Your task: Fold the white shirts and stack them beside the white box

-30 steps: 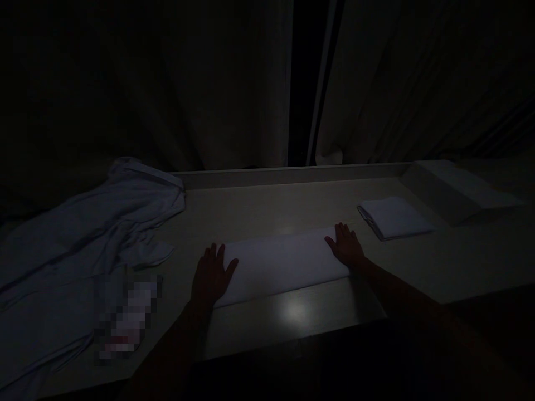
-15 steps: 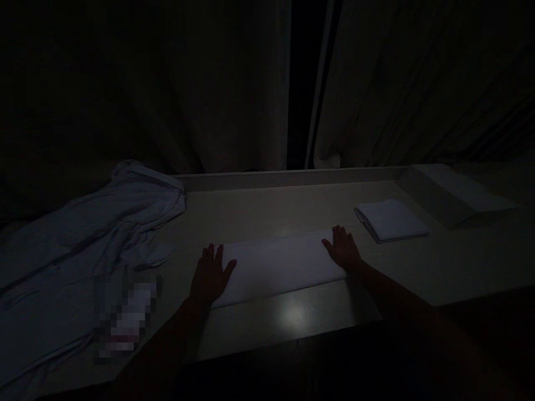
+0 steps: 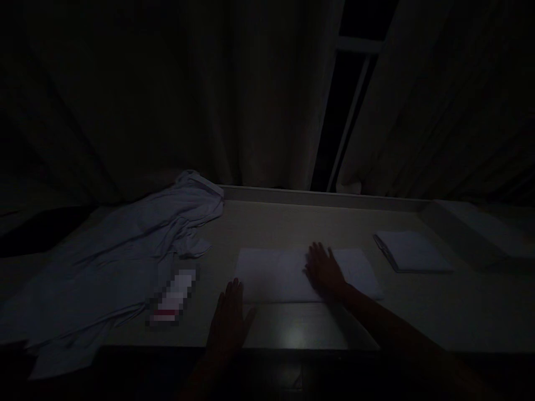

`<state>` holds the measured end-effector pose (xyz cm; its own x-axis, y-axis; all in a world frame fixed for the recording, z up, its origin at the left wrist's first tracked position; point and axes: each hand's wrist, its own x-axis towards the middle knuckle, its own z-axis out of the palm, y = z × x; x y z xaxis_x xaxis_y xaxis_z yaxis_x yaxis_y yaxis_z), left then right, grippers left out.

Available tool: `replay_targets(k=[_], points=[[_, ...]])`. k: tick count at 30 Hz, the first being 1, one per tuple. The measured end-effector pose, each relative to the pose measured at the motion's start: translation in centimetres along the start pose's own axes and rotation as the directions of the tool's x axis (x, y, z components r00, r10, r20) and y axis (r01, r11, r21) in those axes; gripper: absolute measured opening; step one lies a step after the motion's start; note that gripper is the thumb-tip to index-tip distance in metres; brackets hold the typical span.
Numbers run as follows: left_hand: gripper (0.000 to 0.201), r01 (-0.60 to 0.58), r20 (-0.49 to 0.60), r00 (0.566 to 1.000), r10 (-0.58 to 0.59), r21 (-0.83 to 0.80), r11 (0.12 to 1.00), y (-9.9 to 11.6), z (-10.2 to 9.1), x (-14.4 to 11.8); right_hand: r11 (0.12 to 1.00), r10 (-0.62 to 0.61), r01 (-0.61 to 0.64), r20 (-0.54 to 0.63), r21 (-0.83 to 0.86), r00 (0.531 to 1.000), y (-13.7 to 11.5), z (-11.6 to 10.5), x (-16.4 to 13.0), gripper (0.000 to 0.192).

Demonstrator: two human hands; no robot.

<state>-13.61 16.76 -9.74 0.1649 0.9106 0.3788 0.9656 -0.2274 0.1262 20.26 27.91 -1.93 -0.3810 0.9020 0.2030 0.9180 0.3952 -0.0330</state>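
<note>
A white cloth [image 3: 271, 275], folded into a long flat rectangle, lies on the pale table [image 3: 288, 326]. My right hand [image 3: 324, 272] rests palm down over the cloth, right of its middle, fingers stretched out. At the cloth's near left corner is my left hand [image 3: 229, 317], flat with its thumb spread, mostly over the tabletop. Neither hand grips anything. The scene is very dark, so fine detail of the cloth is lost.
Crumpled white cloths [image 3: 137, 245] are heaped at the left, partly over the front edge. A pixelated item [image 3: 173, 298] lies beside them. To the right sit a folded white cloth [image 3: 413, 250] and a pale box-like block [image 3: 472, 228]. Dark curtains [image 3: 267, 100] hang behind.
My right hand has moved from the cloth's right end inward over it. My left hand has slid nearer, toward the table's front edge. The view has shifted to the left.
</note>
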Motion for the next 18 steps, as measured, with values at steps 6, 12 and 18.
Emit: replay_targets(k=[6, 12, 18], points=[[0.066, -0.045, -0.005, 0.999, 0.045, -0.026, 0.999, -0.1, 0.1, 0.0, 0.932, -0.277, 0.253, 0.06, 0.258, 0.959, -18.2, 1.3, 2.6, 0.057], [0.068, -0.019, 0.012, 1.0, 0.02, -0.1, 0.995, 0.4, -0.9, 1.1, 0.918, -0.233, 0.163, 0.157, 0.362, 0.96, -23.7, 2.0, 4.1, 0.058], [0.064, -0.019, -0.082, 0.997, 0.015, -0.05, 0.999, 0.7, -0.7, 0.6, 0.935, -0.217, 0.136, 0.226, 0.327, 0.95, -21.5, 4.0, 7.5, 0.07]])
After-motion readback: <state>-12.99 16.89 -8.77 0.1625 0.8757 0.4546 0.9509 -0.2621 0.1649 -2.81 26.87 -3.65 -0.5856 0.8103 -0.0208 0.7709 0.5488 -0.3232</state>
